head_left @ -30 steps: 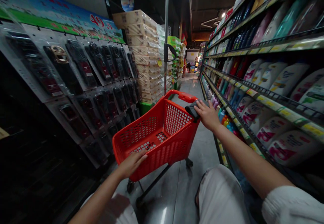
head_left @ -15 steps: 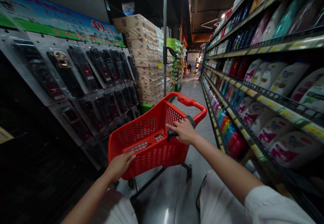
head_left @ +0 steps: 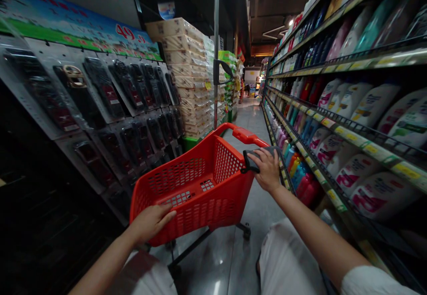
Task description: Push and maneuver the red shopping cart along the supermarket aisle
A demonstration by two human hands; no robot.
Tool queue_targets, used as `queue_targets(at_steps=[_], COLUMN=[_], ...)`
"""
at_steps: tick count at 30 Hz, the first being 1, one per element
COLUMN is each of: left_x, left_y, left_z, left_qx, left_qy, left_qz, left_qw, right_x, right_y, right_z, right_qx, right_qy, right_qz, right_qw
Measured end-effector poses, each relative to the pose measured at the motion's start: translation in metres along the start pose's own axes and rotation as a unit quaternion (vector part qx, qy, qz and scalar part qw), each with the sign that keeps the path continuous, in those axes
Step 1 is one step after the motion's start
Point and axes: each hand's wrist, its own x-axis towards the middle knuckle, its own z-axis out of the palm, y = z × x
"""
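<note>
Grey cloth [head_left: 250, 165] — now nearer cart handle [head_left: 246, 135]

Cart [head_left: 200, 215]: moulded red plastic, smooth, semi-gloss, perforated walls. Cloth [head_left: 251, 162] on it – grey fabric, matt, soft-looking. Floor [head_left: 251, 119]: smooth tile, shiny. Pole [head_left: 216, 19]: bare metal, slight sheen. Hanging belts [head_left: 106, 90] and stacked packs [head_left: 187, 66] – glossy clear plastic wrap. Bottles [head_left: 375, 103]: smooth plastic. Trousers [head_left: 287, 255]: pale matt cloth.
</note>
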Motion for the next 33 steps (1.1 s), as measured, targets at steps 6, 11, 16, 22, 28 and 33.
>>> queue_targets(at_steps=[6, 11, 16, 22, 28, 33], left_x=[0.075, 0.101, 0.104, 0.114, 0.113, 0.104], left_y=[0.071, 0.071, 0.062, 0.052, 0.039, 0.051], left_z=[-0.006, 0.010, 0.010, 0.011, 0.014, 0.012], left_qx=[-0.123, -0.134, -0.166, -0.185, -0.214, -0.202], left_qy=[-0.005, -0.014, -0.034, -0.075, -0.068, -0.080], left_qz=[0.132, 0.099, 0.109, 0.080, 0.096, 0.111], left_qw=[0.984, 0.986, 0.979, 0.977, 0.970, 0.970], right_x=[-0.012, 0.011, 0.067, 0.086, 0.051, 0.085], right_y=[-0.059, -0.009, 0.050, 0.054, 0.035, 0.034], right_z=[0.012, 0.001, -0.006, -0.003, -0.019, -0.017], right_qx=[0.075, 0.067, 0.039, 0.043, -0.002, -0.042], right_qy=[-0.055, -0.005, 0.081, -0.110, -0.107, -0.180], right_qz=[-0.101, -0.053, 0.131, 0.067, -0.004, 0.042], right_qw=[0.991, 0.996, 0.987, 0.991, 0.994, 0.982])
